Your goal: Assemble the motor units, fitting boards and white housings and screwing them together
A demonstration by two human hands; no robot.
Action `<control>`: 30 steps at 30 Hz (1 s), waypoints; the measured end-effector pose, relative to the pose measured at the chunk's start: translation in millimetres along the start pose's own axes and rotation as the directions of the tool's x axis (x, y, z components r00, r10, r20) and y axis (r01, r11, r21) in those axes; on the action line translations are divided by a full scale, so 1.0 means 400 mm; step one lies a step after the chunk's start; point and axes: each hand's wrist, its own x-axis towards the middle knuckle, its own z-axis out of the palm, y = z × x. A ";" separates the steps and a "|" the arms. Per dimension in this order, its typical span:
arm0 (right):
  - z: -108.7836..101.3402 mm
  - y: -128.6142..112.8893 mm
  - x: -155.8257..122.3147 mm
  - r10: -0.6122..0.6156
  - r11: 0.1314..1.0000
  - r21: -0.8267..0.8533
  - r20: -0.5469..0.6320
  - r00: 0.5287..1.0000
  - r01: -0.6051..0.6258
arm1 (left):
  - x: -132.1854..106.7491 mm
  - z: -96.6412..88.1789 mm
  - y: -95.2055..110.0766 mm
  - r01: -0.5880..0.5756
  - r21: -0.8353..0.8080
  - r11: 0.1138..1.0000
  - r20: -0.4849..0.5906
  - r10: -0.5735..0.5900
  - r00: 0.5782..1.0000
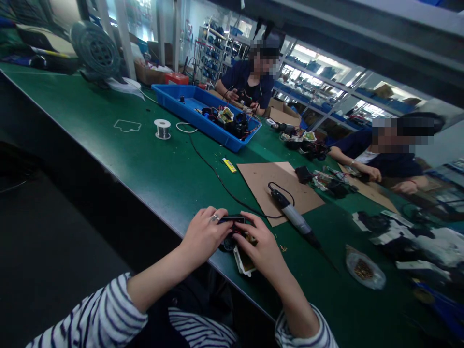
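Close to the front edge of the green bench, both my hands are closed around a black plastic part (235,219) with wires beneath it. My left hand (205,234), with a ring on one finger, grips its left side. My right hand (263,244) curls over its right side. Under and between the hands is a white-framed circuit board (243,263), partly covered by my right fingers. The exact kind of the black part is hidden by my fingers. To the right lies a grey and black electric screwdriver (295,216), partly on a cardboard sheet (261,181).
A blue tray (210,123) holds wired assemblies. Nearby are a solder spool (162,129) and a yellow lighter-like item (229,165). A bag of screws (364,270) lies at right, near black and white parts (416,241). Two co-workers sit across the bench.
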 end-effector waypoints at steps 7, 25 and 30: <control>-0.059 0.002 -0.102 0.143 0.984 -0.138 0.241 0.960 -0.112 | -0.009 0.028 -0.005 -0.002 -0.177 0.984 -0.071 -0.011 0.997; -0.013 0.113 -0.033 0.631 0.496 0.589 0.260 0.731 -0.638 | 0.027 0.011 -0.053 -0.029 -0.257 0.966 0.138 0.066 0.988; -0.045 0.084 -0.033 0.575 0.738 0.505 -0.126 0.808 -0.447 | 0.058 0.008 -0.080 -0.052 -0.297 0.953 0.203 0.116 0.972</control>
